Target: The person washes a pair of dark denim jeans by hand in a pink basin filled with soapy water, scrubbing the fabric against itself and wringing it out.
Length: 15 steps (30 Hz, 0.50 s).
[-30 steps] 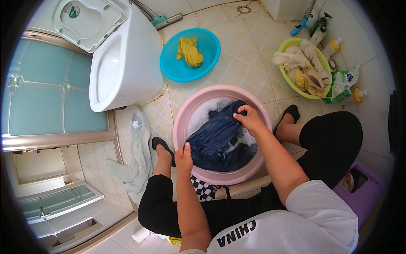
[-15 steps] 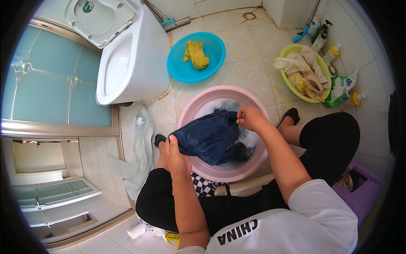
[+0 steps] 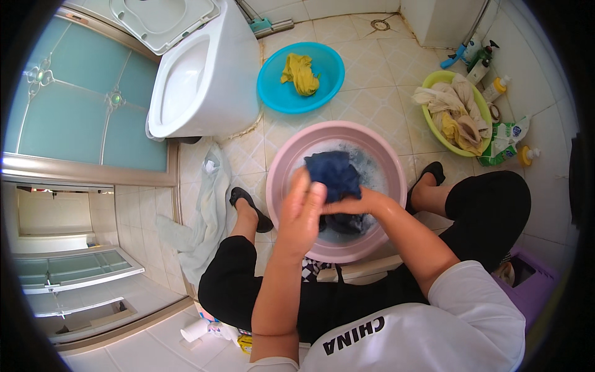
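Observation:
A wet dark blue garment (image 3: 333,172) is bunched up above the soapy water in a pink basin (image 3: 280,146) between my feet. My left hand (image 3: 299,211), smeared by motion, is at the garment's left edge with thumb and fingers closed about it. Under the garment's near edge lies my right hand (image 3: 358,203), gripping it from the right, its fingers partly covered by cloth. More dark fabric (image 3: 344,223) lies in the suds below my hands.
Beyond the basin stands a blue basin (image 3: 266,87) with a yellow cloth (image 3: 302,74). A green basin (image 3: 427,118) of pale laundry and several bottles (image 3: 496,90) stand at right. To the left are a toilet (image 3: 204,93) and a pale garment (image 3: 207,217) on the floor.
The garment, stretched out between my hands before, is now gathered into a smaller bunch. My left hand has moved right and up; my right hand has come lower, beneath the cloth. The view has shifted slightly.

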Each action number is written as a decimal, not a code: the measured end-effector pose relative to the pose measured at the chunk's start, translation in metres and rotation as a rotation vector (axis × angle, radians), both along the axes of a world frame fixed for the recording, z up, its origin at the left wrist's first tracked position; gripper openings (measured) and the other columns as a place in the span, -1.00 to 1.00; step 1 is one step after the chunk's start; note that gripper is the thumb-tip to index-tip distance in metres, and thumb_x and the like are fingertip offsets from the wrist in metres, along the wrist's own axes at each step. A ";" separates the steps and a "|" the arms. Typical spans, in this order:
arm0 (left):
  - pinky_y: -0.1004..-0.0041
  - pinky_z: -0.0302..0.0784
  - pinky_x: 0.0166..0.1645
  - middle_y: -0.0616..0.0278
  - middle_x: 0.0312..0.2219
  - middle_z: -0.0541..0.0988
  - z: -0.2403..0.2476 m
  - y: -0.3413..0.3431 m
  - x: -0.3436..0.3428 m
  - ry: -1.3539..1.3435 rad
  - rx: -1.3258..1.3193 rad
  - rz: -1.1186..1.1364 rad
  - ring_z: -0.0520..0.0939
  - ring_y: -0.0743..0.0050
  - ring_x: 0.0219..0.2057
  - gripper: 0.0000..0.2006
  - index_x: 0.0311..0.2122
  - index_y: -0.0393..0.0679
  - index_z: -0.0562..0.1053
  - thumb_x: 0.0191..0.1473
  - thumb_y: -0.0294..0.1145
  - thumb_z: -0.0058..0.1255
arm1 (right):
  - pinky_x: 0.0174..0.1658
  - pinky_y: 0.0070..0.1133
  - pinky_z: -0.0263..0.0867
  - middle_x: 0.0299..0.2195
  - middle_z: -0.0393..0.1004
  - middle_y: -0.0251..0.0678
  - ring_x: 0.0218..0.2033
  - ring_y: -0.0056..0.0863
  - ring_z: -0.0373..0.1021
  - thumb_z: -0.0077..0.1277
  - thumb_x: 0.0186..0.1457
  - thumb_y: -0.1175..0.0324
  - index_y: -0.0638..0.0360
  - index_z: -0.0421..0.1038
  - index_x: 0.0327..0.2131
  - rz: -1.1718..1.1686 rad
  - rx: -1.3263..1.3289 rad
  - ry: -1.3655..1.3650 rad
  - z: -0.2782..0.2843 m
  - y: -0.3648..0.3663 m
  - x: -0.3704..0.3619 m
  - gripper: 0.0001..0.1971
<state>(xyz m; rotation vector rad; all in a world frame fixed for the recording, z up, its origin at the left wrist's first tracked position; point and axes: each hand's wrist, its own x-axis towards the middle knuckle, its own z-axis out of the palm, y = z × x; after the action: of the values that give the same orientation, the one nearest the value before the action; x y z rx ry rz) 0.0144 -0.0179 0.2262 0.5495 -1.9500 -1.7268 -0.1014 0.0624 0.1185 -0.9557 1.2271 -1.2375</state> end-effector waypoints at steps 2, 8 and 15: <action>0.52 0.25 -0.03 0.11 -0.18 0.38 -0.001 -0.008 0.005 -0.168 -0.128 -0.256 0.40 0.38 -0.15 -0.68 -0.05 -0.29 0.30 0.11 -0.38 -0.19 | 0.02 -0.57 0.16 -0.07 0.33 -0.30 -0.09 -0.52 0.27 0.03 -0.02 0.13 0.16 0.28 -0.05 -0.169 0.139 -0.178 -0.001 -0.009 0.003 -0.52; 0.47 0.20 0.08 0.05 -0.06 0.35 -0.079 -0.052 0.039 -0.319 0.080 -0.089 0.33 0.31 0.02 -0.56 0.07 -0.23 0.21 0.01 -0.58 -0.23 | 0.03 -0.47 0.19 -0.12 0.38 -0.24 -0.08 -0.44 0.31 -0.14 0.04 0.28 0.22 0.29 -0.08 -0.401 0.259 -0.872 -0.036 0.003 -0.001 -0.63; 0.48 0.15 0.10 0.03 -0.06 0.35 -0.176 -0.036 0.064 -0.447 -0.237 0.086 0.31 0.22 0.04 -0.44 0.03 -0.29 0.21 -0.21 -0.58 -0.07 | 0.01 -0.46 0.23 -0.15 0.41 -0.19 -0.15 -0.36 0.37 -0.15 0.00 0.34 0.32 0.31 -0.12 -0.168 0.152 -1.180 -0.027 0.002 0.004 -0.64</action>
<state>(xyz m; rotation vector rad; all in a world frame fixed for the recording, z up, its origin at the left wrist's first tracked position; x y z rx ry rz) 0.0788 -0.0542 0.0506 0.9792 -2.3514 -1.3758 -0.0976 0.0643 0.0917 0.0816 0.4263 -1.4565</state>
